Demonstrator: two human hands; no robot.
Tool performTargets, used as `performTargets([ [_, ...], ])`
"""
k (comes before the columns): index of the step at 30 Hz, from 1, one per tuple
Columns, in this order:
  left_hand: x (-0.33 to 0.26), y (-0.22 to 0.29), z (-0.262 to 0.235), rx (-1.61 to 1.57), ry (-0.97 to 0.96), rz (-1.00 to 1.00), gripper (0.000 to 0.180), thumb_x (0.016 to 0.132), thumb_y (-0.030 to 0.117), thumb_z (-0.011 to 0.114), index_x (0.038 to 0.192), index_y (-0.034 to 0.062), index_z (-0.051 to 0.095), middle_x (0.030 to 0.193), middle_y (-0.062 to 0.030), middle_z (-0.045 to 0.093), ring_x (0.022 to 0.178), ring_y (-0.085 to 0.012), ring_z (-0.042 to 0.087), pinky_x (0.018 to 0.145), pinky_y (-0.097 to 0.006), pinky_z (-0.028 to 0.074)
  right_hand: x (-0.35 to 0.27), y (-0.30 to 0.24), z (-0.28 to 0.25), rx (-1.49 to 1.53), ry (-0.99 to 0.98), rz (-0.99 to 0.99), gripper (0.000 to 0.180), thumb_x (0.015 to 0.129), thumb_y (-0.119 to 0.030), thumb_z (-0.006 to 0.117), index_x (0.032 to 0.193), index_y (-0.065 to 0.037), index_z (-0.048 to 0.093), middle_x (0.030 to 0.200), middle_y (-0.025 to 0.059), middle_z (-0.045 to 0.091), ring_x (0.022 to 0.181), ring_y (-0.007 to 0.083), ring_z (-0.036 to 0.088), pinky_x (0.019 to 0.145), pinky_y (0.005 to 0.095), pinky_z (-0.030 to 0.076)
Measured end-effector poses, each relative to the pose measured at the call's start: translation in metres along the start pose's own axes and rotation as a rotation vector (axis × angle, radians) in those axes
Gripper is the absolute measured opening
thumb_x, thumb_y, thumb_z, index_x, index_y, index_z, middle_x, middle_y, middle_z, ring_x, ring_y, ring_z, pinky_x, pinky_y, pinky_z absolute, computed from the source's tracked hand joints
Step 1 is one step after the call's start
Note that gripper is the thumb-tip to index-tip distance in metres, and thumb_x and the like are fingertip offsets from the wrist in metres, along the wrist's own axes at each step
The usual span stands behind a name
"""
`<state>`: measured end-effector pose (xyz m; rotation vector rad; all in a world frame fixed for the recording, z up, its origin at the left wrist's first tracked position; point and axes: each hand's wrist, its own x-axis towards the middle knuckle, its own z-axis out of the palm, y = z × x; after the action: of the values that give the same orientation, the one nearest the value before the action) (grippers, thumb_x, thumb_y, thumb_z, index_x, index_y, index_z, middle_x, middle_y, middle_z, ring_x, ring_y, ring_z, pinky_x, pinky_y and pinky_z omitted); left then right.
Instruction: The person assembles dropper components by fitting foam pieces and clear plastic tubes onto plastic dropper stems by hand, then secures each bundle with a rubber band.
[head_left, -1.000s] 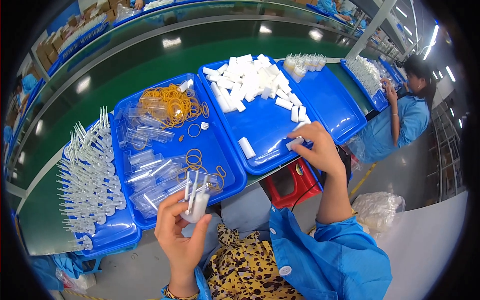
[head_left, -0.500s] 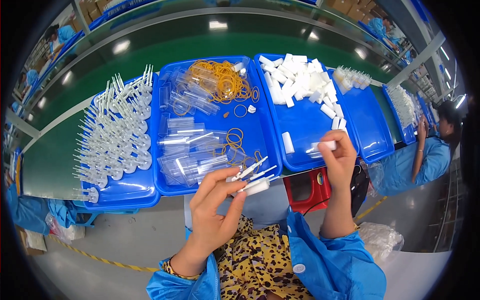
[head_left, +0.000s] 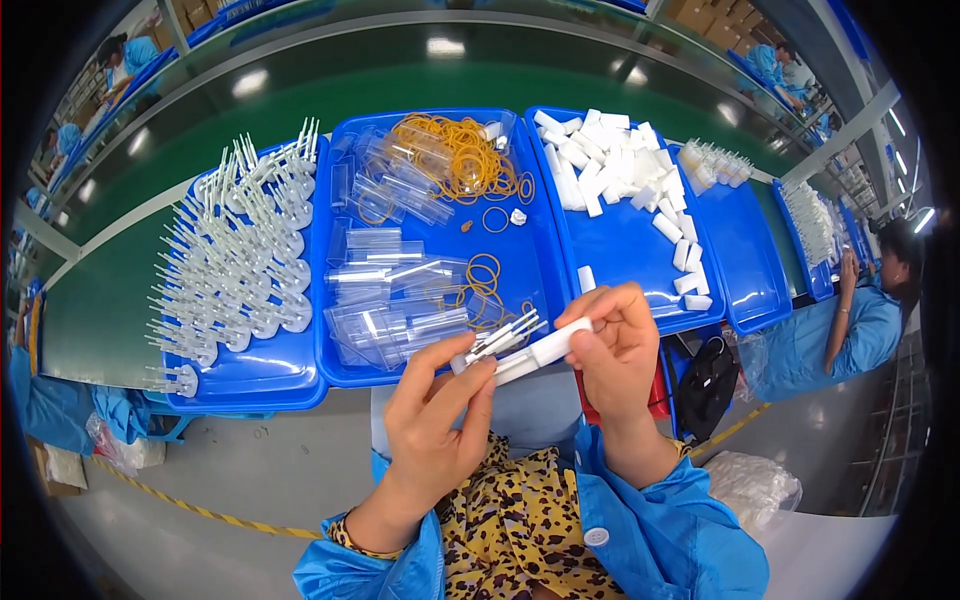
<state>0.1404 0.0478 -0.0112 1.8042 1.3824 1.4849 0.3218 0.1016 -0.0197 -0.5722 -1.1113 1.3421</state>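
So both hands have just come together. The left hand [head_left: 440,405] has its thumb and fingers pinched around a whitish plastic piece with thin prongs [head_left: 505,335], tilted so the prongs point up and to the right, with what looks like a short white block [head_left: 516,367] lying along them. Half a second ago the right hand [head_left: 618,345] was off over the next tray; now it's brought a smooth white cylinder [head_left: 562,342] across, gripped between thumb and fingertips, and the near end looks right up against the pronged piece. Can't tell if it's actually seated or just touching

Either way, I'd say fetching is done and lining up is the job in hand. It's all held near the front right corner of the blue plastic tray [head_left: 530,260] with the clear plastic tubes [head_left: 375,262] and yellow-orange rubber bands [head_left: 470,150]. More loose white cylinders [head_left: 600,160] sit in the tray to the right, and lots of similar pronged pieces [head_left: 235,260] stand in the far-left one
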Motion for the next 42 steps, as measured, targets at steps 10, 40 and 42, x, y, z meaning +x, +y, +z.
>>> performTargets([
  [10,0.0,-0.011,0.007,-0.012,0.07,0.092,0.034,0.069,0.008,0.083,0.098,-0.0004,0.068,0.105,-0.0152,0.064,0.082,-0.0256,0.067,0.062,-0.029,0.054,-0.008,0.006,0.005,-0.812,-0.03,-0.532,0.019,0.079,0.002,0.071,0.097,-0.001,0.067,0.109,0.0146,0.057,0.08,0.0143,0.058,0.069,0.0237,0.047],
  [40,0.002,-0.006,-0.004,-0.551,-0.091,-0.217,0.01,0.091,0.002,0.06,0.098,-0.0049,0.062,0.113,-0.0145,0.057,0.094,-0.014,0.061,0.076,-0.023,0.053,0.054,-0.04,-0.123,-1.711,0.211,-0.285,0.017,0.071,0.0,0.059,0.087,-0.005,0.059,0.075,0.0096,0.061,0.063,0.0231,0.06,0.056,0.0339,0.047],
  [42,0.002,-0.005,-0.004,-0.55,-0.081,-0.206,0.01,0.091,0.002,0.06,0.098,-0.0048,0.062,0.113,-0.0142,0.057,0.095,-0.0137,0.061,0.075,-0.023,0.052,0.049,-0.04,-0.117,-1.49,0.222,-0.307,0.015,0.074,0.001,0.058,0.088,-0.003,0.06,0.076,0.0083,0.061,0.062,0.0193,0.06,0.055,0.0312,0.047],
])
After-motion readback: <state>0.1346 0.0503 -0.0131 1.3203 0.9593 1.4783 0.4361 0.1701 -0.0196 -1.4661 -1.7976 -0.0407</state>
